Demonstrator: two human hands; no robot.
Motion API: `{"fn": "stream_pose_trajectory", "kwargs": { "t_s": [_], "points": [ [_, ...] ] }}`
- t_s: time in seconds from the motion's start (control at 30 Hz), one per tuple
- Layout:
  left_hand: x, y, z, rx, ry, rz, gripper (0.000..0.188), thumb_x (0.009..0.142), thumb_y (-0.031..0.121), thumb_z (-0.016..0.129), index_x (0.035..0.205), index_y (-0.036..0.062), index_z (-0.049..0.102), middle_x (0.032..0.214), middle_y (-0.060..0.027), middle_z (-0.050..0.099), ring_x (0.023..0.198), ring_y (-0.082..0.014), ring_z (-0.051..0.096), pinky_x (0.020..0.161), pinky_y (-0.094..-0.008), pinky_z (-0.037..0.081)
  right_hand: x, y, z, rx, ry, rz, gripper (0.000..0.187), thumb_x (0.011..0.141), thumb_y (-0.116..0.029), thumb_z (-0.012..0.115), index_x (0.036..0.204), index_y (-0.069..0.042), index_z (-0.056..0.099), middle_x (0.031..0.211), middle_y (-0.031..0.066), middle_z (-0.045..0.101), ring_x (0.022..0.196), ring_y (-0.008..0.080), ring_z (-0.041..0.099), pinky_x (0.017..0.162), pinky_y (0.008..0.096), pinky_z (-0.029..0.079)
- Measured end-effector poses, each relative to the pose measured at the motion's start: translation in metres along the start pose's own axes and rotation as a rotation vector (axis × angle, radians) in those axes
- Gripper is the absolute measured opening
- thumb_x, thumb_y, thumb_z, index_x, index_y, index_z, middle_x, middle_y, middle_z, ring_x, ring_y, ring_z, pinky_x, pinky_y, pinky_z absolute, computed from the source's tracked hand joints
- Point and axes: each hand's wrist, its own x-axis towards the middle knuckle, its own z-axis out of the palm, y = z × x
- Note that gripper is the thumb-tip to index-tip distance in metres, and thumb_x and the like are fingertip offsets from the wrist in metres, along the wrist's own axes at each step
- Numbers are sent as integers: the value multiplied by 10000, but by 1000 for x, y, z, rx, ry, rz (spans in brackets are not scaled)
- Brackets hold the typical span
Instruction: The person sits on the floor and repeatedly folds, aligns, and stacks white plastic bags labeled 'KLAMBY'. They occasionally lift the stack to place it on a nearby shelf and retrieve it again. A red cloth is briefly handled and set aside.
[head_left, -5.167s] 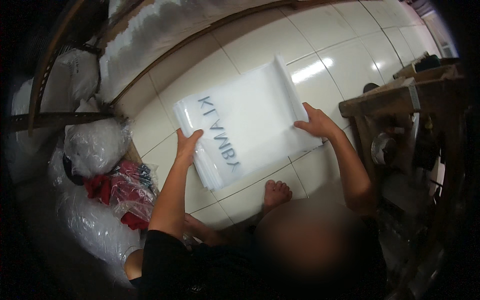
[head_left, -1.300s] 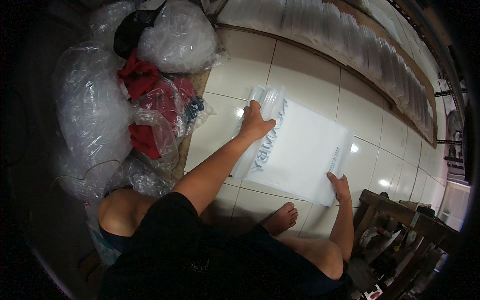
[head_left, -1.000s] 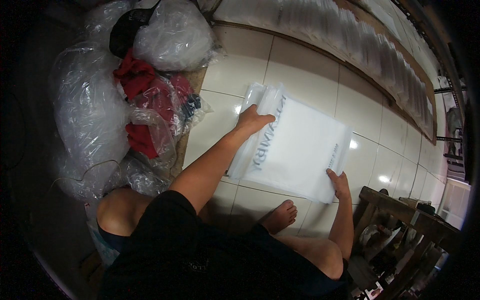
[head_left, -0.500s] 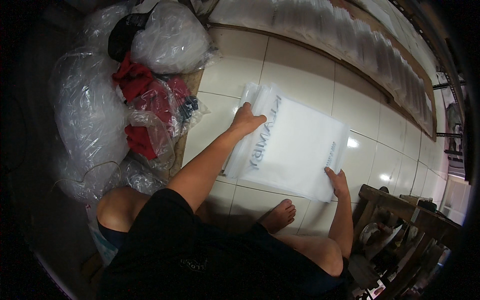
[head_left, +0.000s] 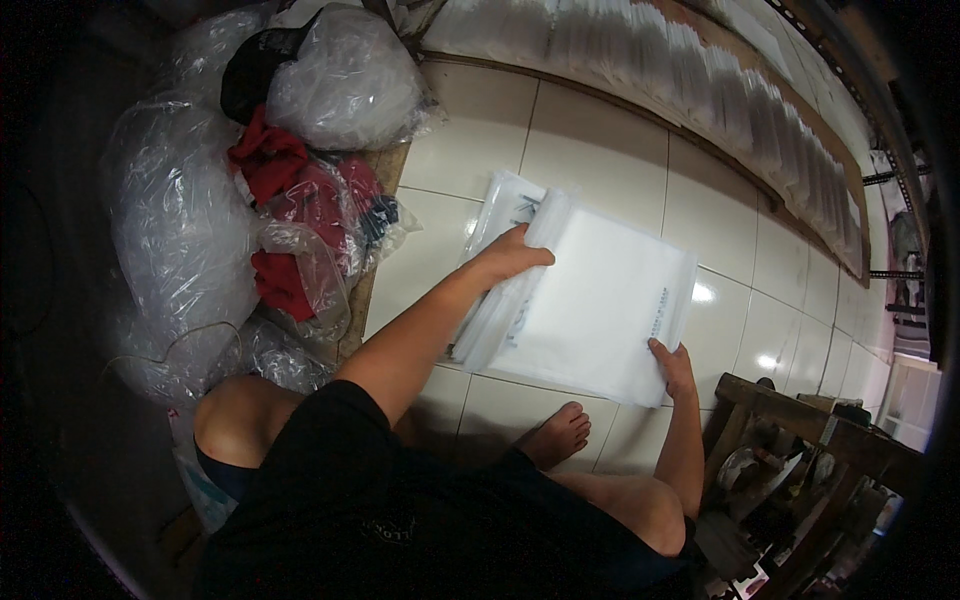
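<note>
Extends left arm point(head_left: 400, 350) toward one o'clock, with left hand point(head_left: 508, 259) palm-down, left thumb point(head_left: 541, 257) toward three. Holds right forearm point(head_left: 684, 455) toward twelve, with right hand point(head_left: 677, 371) pinching, right thumb point(head_left: 657, 347) toward ten.

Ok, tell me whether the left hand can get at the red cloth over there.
Probably, with a lean: the red cloth lies to the left, partly under clear plastic, with nothing solid seen between. The left hand would first need to let go of the plastic sheets.

Two hands point(head_left: 512, 257) point(head_left: 676, 370), one plastic stack point(head_left: 605, 300), one bare foot point(head_left: 560, 437), two knees point(head_left: 235, 430) point(head_left: 657, 517)
</note>
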Motion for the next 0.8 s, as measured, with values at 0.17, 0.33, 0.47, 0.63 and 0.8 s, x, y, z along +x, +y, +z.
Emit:
{"fn": "stream_pose_trajectory", "kwargs": {
  "t_s": [0.17,0.33,0.47,0.63,0.8],
  "points": [
    [15,-15,28,476,243,62,727,719,328,692,1306,-60,505,1287,-282,541,1192,-412,536,997,-449,444,-3,-9,9,-28,9,18,466,866,-229,733,1201,54,575,1053,137,678,904,227,658,810,347,537],
    [4,-20,61,698,387,229,691,738,268,680,1304,-81,491,1470,-316,311,1331,-471,357,1121,-491,313,3,4,0,-48,30,-30,467,876,-231,722,1204,65,570,1042,138,675,888,224,658,785,351,545],
    [-7,-21,67,742,517,372,571,765,194,675,1235,-88,512,1393,-302,394,1285,-457,404,1082,-505,340,3,0,3,-57,23,-17,490,869,-246,729,1206,73,570,1047,138,677,900,225,655,801,345,536],
    [-18,-10,66,638,463,356,403,778,136,659,1096,-71,520,1186,-257,510,1126,-428,503,948,-517,422,-2,-5,4,-80,31,-5,474,878,-243,719,1200,75,577,1032,134,677,876,219,655,780,335,538],
    [-16,-22,77,528,420,365,385,779,109,646,1094,-59,504,1142,-245,521,1029,-429,542,880,-503,461,-5,-10,9,-63,28,-21,467,884,-245,716,1197,74,581,1028,133,678,864,212,653,766,331,538]
  ]
}}
